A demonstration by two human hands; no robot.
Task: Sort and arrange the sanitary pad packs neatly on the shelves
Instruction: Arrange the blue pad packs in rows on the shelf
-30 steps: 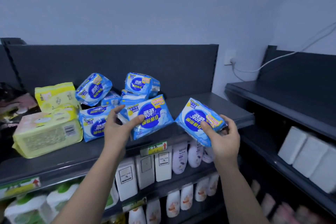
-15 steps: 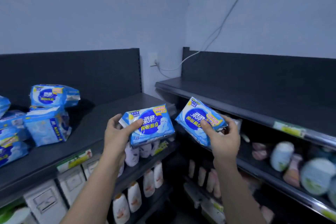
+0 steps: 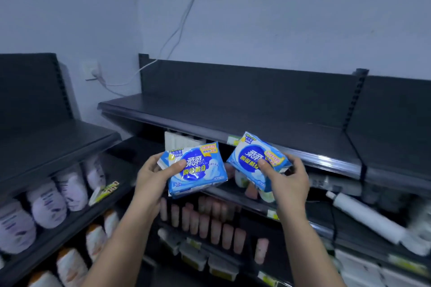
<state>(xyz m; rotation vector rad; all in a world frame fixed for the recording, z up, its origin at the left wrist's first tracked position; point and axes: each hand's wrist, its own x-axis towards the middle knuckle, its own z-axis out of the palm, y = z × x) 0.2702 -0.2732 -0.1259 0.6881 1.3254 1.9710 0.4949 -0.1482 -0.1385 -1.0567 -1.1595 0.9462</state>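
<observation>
Pad packs [image 3: 197,170] [image 3: 254,161], glossy blue, white lettering, yellow accents

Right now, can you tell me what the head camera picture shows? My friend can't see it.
A person's left hand and right hand each grip a blue pad pack, the left pack and the right pack, before a dark top shelf. Pink bottles stand on a lower shelf.
</observation>
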